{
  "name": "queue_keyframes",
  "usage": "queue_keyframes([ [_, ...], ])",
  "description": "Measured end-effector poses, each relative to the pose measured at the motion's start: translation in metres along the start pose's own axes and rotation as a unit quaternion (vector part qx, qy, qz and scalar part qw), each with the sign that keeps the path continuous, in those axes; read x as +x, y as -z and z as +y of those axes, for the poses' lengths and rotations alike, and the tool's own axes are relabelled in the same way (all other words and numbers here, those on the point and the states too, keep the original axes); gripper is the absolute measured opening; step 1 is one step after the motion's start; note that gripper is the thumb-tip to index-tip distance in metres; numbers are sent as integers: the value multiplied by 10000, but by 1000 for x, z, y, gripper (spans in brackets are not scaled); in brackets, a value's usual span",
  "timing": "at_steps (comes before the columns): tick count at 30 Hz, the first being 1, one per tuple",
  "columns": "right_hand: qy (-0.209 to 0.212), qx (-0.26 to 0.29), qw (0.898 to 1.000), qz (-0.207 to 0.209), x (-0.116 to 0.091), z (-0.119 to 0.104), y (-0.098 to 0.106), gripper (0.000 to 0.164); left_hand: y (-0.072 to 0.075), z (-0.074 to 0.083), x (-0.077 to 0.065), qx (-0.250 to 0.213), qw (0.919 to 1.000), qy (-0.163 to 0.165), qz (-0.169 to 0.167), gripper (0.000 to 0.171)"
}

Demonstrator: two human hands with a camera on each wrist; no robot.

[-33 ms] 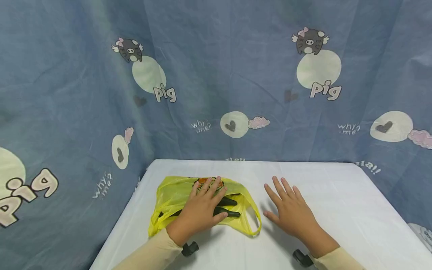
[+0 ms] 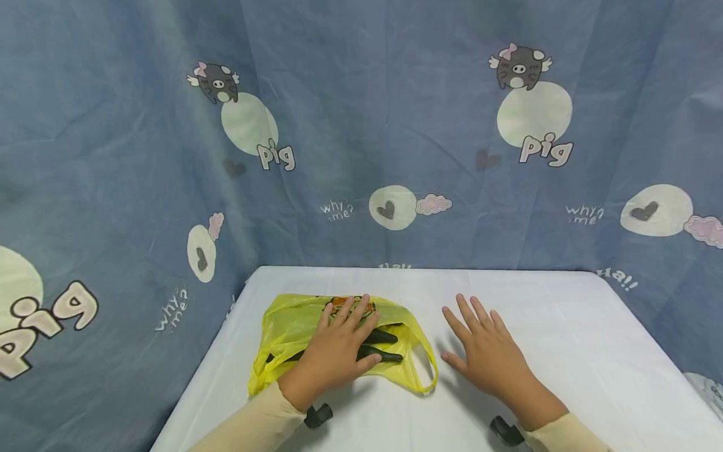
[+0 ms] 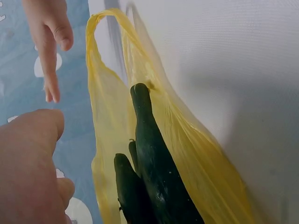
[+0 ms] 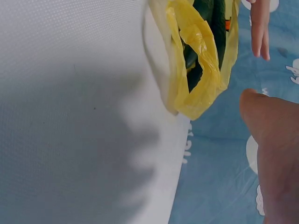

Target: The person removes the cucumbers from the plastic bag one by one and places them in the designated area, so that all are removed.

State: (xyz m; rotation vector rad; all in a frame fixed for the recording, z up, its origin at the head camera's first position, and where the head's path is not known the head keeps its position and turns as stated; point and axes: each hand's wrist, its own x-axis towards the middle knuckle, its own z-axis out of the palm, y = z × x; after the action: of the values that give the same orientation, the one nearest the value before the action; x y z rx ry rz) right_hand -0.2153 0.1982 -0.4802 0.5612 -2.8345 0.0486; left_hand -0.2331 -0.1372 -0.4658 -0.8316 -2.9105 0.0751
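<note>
A thin yellow plastic bag lies on its side, its mouth and loop handle turned to the right. Inside are several dark green cucumbers, their ends showing at the opening. My left hand is held palm down over the bag with fingers spread, overlapping it in the head view. To the right of the bag handle, my right hand hovers above the table, fingers straight and apart, casting a shadow. Neither hand grips anything. Part of the cucumbers is hidden by the left hand and the bag film.
The bag sits on the left half of a white table. Behind and at the sides hangs a blue curtain with pig prints, close to the table's back edge. Dark wrist devices are strapped under both wrists.
</note>
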Motion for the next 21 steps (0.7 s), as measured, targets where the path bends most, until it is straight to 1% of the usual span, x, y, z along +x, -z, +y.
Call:
queue_keyframes([
  [6, -15, 50, 10000, -76, 2, -1, -3, 85, -2, -1, -1, 65, 10000, -4, 6, 86],
  [12, -85, 72, 9998, -143, 1, -2, -8, 87, -4, 0, -3, -4, 10000, -10, 16, 86],
  [16, -58, 148, 9997, -204, 0, -2, -10, 86, -6, 1, -4, 53, 9999, 70, 89, 84],
  [21, -30, 262, 9995, -169, -1, -4, -12, 84, -8, 0, -5, 81, 9996, 109, 248, 85],
])
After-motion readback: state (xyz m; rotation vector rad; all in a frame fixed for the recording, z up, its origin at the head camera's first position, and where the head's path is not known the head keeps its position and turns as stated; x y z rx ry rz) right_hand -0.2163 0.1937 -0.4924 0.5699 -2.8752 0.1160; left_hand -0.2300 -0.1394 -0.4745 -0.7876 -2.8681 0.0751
